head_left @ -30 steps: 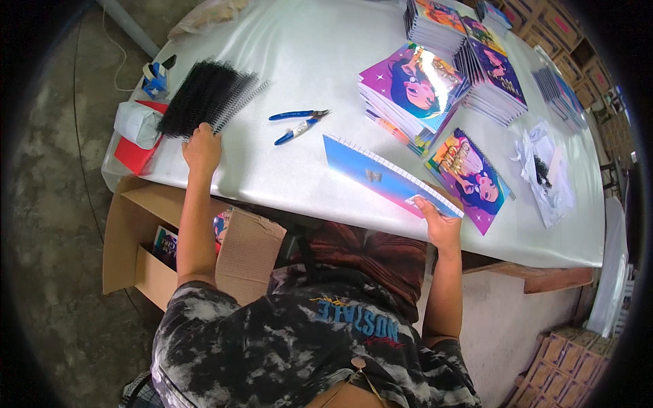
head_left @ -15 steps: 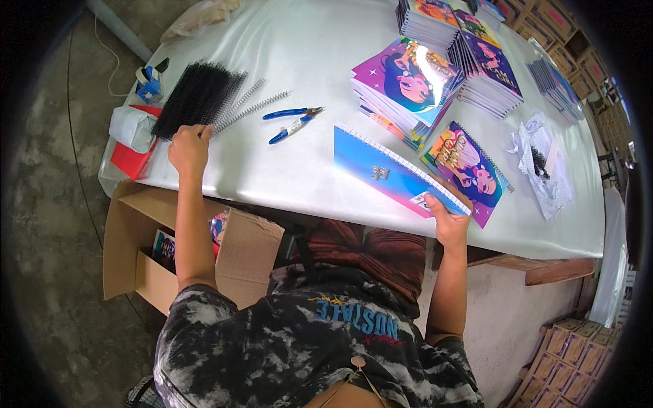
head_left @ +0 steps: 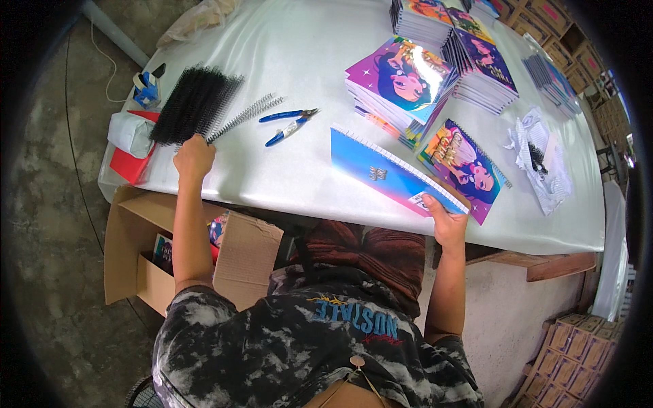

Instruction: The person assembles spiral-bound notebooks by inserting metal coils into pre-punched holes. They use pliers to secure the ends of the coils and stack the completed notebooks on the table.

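On the white table (head_left: 299,54), your left hand (head_left: 194,158) rests at the near left edge, fingers curled together over the near end of a silver wire spiral (head_left: 246,115); whether they actually clamp it cannot be told from this view. That spiral runs away from the hand toward the far right, its far end lying just beside the blue-handled pliers (head_left: 288,122). Touching the spiral on its left is a bundle of black spirals (head_left: 192,103), fanned out toward the far side. Your right hand (head_left: 447,222) is at the near edge of the table, to the right of your body, with the fingers clamped on the near right corner of a blue notebook (head_left: 388,173). The notebook lies flat and slanted, its punched edge on the far side, and it overlaps a purple-covered notebook (head_left: 469,170) lying just to its right. Far of both sits a stack of notebooks (head_left: 398,85) with a purple illustrated cover on top; more stacks (head_left: 479,61) stand farther right. Right of the purple notebook lies a crumpled plastic bag (head_left: 541,160). At the far left corner of the table you have a blue tape dispenser (head_left: 146,88), and nearer to you a white packet (head_left: 132,132) resting on a red box (head_left: 132,163). Below the left hand, on the floor, stands an open carton (head_left: 238,255) holding printed covers.
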`<action>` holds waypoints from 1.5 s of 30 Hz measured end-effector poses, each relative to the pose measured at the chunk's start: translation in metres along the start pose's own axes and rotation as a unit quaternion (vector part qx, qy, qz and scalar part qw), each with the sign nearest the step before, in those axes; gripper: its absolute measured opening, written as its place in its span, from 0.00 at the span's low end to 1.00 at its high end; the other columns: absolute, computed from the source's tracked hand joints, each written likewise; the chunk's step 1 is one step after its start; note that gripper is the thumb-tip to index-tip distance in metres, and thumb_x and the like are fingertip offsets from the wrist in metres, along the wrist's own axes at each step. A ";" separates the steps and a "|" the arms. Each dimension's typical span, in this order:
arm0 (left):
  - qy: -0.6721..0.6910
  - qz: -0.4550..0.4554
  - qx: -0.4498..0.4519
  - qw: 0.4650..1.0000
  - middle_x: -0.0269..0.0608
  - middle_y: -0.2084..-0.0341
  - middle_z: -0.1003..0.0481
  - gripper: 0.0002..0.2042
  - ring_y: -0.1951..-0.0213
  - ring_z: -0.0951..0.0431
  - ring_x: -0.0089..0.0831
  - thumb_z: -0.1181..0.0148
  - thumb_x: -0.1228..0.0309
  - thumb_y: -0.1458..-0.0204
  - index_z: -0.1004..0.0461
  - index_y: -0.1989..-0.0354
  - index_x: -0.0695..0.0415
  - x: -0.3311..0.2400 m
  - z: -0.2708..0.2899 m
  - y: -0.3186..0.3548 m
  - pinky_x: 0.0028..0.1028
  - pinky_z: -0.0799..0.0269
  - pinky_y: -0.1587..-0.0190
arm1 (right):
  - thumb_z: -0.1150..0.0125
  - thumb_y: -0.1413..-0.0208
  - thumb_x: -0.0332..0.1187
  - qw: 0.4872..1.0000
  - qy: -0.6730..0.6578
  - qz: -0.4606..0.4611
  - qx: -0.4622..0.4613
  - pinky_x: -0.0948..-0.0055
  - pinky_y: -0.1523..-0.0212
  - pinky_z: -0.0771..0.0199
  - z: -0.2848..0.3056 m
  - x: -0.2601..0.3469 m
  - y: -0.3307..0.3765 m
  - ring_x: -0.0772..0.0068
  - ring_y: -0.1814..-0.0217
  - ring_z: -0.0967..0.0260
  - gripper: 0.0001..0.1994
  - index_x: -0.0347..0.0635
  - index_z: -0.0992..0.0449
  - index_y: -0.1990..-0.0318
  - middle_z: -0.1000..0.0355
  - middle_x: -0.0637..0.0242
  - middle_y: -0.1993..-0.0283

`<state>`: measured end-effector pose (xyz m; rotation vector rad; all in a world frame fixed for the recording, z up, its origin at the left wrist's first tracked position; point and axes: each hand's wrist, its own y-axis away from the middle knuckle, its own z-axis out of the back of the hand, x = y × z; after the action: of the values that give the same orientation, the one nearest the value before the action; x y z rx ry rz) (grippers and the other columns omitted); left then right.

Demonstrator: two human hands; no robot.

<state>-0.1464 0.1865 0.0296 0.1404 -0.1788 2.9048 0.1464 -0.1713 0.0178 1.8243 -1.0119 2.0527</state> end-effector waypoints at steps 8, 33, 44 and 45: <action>0.088 -0.010 0.038 0.995 0.50 0.69 0.24 0.15 0.63 0.24 0.48 0.46 0.56 0.54 0.24 0.69 0.55 0.003 0.013 0.008 0.41 0.31 0.61 | 0.43 0.51 0.21 1.000 -0.005 0.005 -0.008 0.80 0.59 0.32 -0.001 0.000 -0.003 0.79 0.62 0.32 0.13 0.30 0.28 0.55 0.26 0.61 0.60; 0.771 -0.039 -0.324 0.547 0.33 0.74 0.26 0.09 0.75 0.31 0.17 0.44 0.67 0.47 0.27 0.64 0.59 -0.025 0.067 0.003 0.16 0.37 0.74 | 0.42 0.51 0.21 1.000 0.008 0.004 -0.017 0.77 0.55 0.32 0.005 -0.010 -0.005 0.78 0.58 0.32 0.15 0.30 0.29 0.53 0.27 0.60 0.56; 0.832 0.102 -0.276 0.471 0.35 0.82 0.35 0.14 0.82 0.35 0.22 0.46 0.61 0.46 0.37 0.72 0.59 -0.045 -0.034 -0.050 0.20 0.35 0.79 | 0.42 0.51 0.21 1.000 0.008 -0.008 -0.016 0.79 0.56 0.32 0.008 -0.005 0.002 0.78 0.59 0.31 0.15 0.30 0.28 0.54 0.27 0.61 0.57; 0.829 0.125 -0.293 0.460 0.35 0.81 0.35 0.14 0.81 0.35 0.22 0.46 0.60 0.46 0.37 0.71 0.59 -0.044 -0.031 -0.053 0.20 0.35 0.77 | 0.42 0.51 0.21 1.000 -0.003 -0.015 -0.019 0.79 0.57 0.32 0.009 -0.005 0.000 0.78 0.59 0.31 0.15 0.30 0.28 0.54 0.27 0.61 0.57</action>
<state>-0.0942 0.2319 0.0004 -2.6495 -0.7265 1.5513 0.1542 -0.1752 0.0127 1.8168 -1.0110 1.9984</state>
